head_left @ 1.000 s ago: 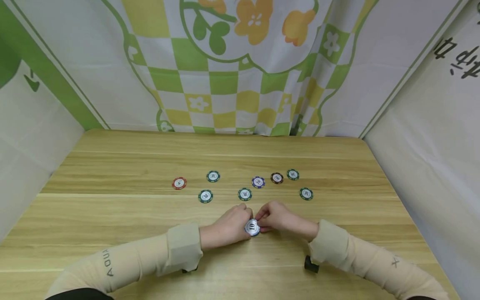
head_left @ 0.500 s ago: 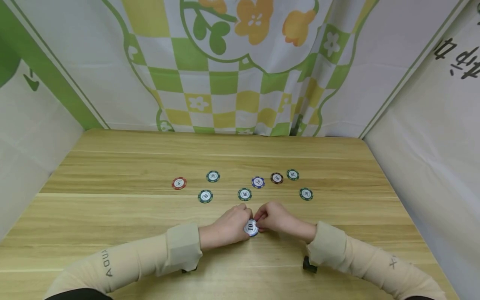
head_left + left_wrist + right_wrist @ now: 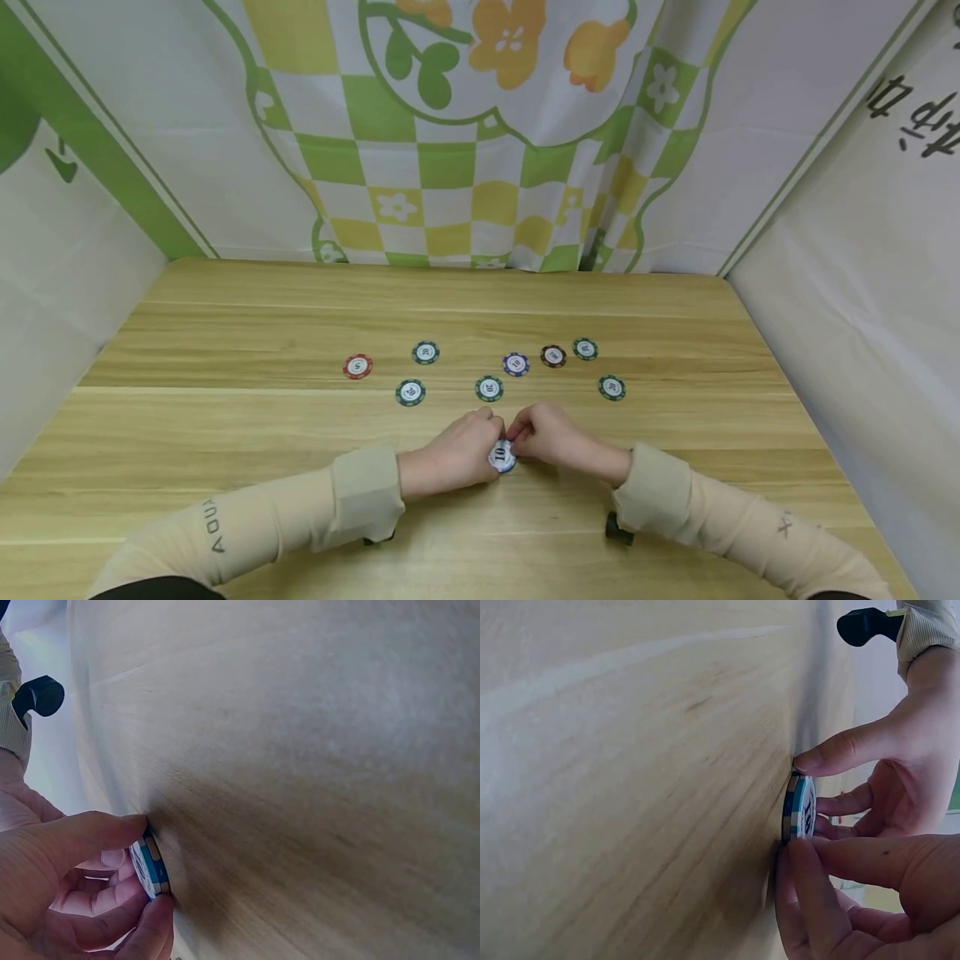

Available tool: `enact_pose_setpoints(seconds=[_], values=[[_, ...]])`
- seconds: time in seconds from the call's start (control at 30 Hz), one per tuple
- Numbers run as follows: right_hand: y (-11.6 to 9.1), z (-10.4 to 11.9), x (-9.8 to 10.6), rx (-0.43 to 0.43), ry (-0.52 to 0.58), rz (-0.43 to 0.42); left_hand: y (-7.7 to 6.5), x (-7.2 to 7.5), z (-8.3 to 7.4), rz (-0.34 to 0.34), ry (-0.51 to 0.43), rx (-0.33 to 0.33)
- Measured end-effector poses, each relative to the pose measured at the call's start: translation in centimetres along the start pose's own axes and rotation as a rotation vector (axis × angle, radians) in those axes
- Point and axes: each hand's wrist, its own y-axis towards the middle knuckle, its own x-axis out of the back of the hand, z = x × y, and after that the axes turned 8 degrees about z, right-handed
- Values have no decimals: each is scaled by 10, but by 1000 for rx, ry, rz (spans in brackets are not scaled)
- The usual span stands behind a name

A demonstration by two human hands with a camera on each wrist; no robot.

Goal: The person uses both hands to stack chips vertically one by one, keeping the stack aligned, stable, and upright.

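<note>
A short stack of poker chips (image 3: 501,456), its white top marked 10, is at the table's middle between both hands. Two layers with blue-and-pale edges show in the right wrist view, where the stack (image 3: 799,808) lies close to the tabletop. My left hand (image 3: 459,452) holds the stack from the left, thumb on its near edge. From the right, my right hand (image 3: 558,437) pinches it between thumb and fingers. Some fingertips of each hand are hidden behind the chips or the other hand.
Loose chips lie flat beyond the hands: a red one (image 3: 358,367), a blue one (image 3: 516,364), a dark brown one (image 3: 553,357) and several green ones, including a green chip (image 3: 612,387) at right. A checked curtain (image 3: 457,192) hangs behind the wooden table (image 3: 247,333).
My right hand and the held chips have shifted slightly left since a second ago. Over the last half second almost nothing differs. The loose chips stay in place.
</note>
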Motion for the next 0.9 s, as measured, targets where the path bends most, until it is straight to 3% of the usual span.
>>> enact_pose_setpoints(seconds=[0.27, 0.5, 0.9], values=[[-4, 2, 6, 22, -118, 7, 1, 0, 2, 8, -13, -3], [-4, 2, 14, -48, -287, -27, 2, 0, 1, 10, 10, 6], [-8, -1, 38, -98, -393, -69, 2, -1, 1, -1, 32, -7]])
